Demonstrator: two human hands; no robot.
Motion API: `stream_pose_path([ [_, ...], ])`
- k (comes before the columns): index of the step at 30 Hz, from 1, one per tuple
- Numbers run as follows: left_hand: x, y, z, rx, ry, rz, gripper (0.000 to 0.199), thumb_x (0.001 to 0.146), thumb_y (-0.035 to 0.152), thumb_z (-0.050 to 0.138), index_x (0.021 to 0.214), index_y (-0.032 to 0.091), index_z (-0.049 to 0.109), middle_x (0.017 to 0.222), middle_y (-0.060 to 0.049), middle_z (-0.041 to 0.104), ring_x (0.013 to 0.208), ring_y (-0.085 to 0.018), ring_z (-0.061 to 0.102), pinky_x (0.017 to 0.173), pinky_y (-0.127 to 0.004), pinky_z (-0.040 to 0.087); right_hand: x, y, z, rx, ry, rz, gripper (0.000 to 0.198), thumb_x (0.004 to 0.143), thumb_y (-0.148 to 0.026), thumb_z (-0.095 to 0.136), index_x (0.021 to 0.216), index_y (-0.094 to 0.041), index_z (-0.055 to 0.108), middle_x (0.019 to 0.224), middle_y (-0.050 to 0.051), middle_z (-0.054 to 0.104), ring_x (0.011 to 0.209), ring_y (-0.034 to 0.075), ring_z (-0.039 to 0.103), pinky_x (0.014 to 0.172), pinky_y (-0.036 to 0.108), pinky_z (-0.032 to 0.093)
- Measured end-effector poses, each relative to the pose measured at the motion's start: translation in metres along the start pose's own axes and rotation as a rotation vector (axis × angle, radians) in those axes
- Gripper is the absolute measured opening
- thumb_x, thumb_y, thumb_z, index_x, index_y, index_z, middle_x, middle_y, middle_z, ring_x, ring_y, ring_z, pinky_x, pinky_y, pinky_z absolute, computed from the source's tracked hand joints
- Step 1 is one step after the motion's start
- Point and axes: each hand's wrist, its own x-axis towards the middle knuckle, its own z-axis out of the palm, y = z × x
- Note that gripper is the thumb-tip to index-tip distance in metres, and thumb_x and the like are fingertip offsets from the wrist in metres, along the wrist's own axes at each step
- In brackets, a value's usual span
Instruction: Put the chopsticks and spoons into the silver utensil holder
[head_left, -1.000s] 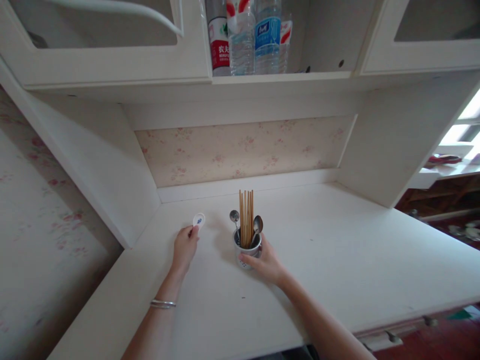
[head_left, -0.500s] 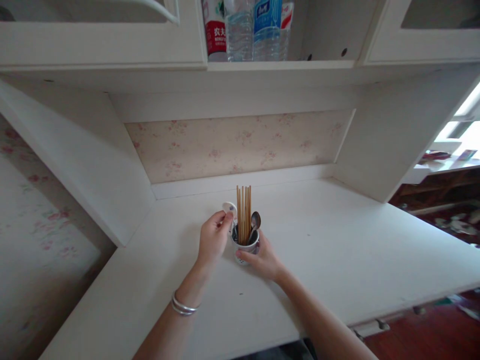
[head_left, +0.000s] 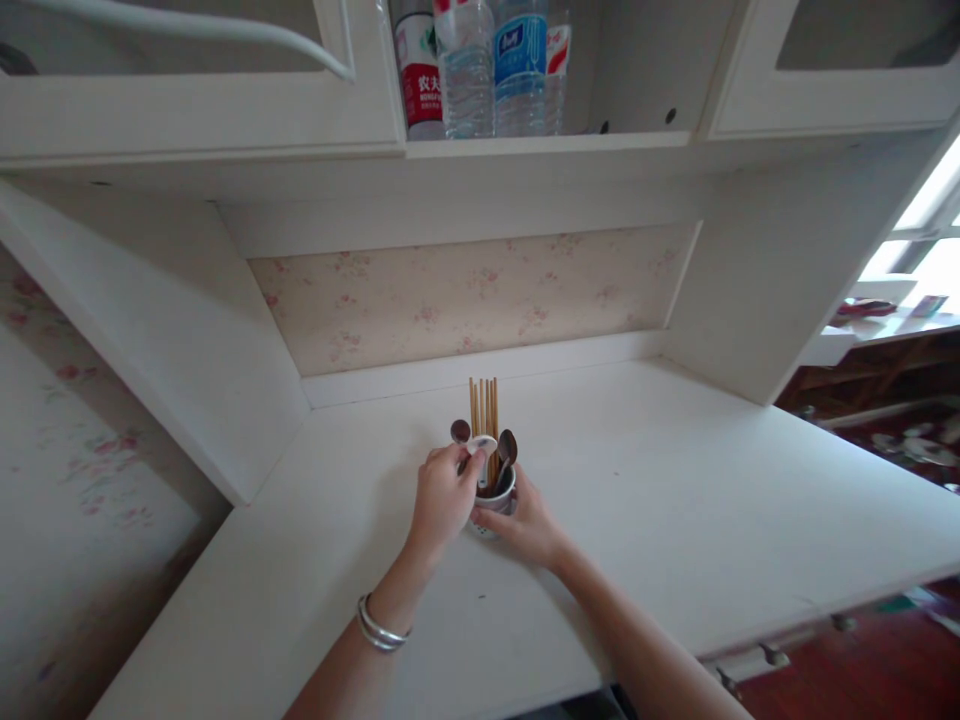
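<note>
A white utensil holder (head_left: 495, 503) stands on the white countertop, with several wooden chopsticks (head_left: 484, 408) upright in it. My right hand (head_left: 529, 522) is wrapped round the holder's right side and front. Pinched in my left hand (head_left: 448, 492) is a white ceramic spoon (head_left: 481, 445), its head up and its handle over the holder's opening, in front of the chopsticks. One metal spoon (head_left: 508, 446) leans at the right of the chopsticks. A second metal spoon (head_left: 460, 431) shows its bowl at the left, behind my left fingers; its handle is hidden.
The countertop (head_left: 637, 480) runs between two white side panels (head_left: 750, 270). Overhead, an open cabinet shelf (head_left: 547, 148) holds several plastic bottles (head_left: 519, 70). A cabinet door (head_left: 202, 118) with a curved handle is at upper left. Drawer knobs (head_left: 772, 655) show below the front edge.
My left hand has moved right with the ceramic spoon, from the holder's left side to its front. The left metal spoon's bowl has come into view. My right hand stays on the holder.
</note>
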Motion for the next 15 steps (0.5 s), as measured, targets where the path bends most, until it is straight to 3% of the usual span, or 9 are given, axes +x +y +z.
stream_pose_path([
  [3, -0.005, -0.006, 0.002, 0.218, 0.061, 0.083, 0.025, 0.085, 0.038, 0.057, 0.078, 0.019, 0.071, 0.09, -0.007, 0.066, 0.093, -0.022, 0.058, 0.09, -0.037, 0.04, 0.0, -0.001, 0.001, 0.014, 0.004, -0.019, 0.062, 0.067, -0.037, 0.078, 0.12, -0.023, 0.049, 0.113, 0.006, 0.064, 0.101, 0.025, 0.06, 0.087, 0.04, 0.046],
  [7, -0.01, -0.011, 0.004, 0.305, 0.038, 0.077, 0.022, 0.083, 0.036, 0.058, 0.079, 0.022, 0.075, 0.09, -0.007, 0.061, 0.089, -0.021, 0.056, 0.088, -0.038, 0.041, -0.001, -0.002, 0.002, 0.025, 0.015, -0.009, 0.058, 0.067, -0.035, 0.079, 0.116, -0.023, 0.051, 0.11, 0.005, 0.065, 0.098, 0.024, 0.061, 0.086, 0.04, 0.047],
  [15, -0.013, -0.01, 0.003, 0.162, 0.052, 0.051, 0.02, 0.082, 0.034, 0.059, 0.09, 0.021, 0.072, 0.095, -0.007, 0.057, 0.094, -0.021, 0.055, 0.092, -0.039, 0.042, -0.001, -0.002, 0.001, 0.028, 0.031, 0.001, 0.057, 0.065, -0.035, 0.079, 0.113, -0.023, 0.052, 0.105, 0.005, 0.065, 0.093, 0.023, 0.062, 0.082, 0.039, 0.048],
])
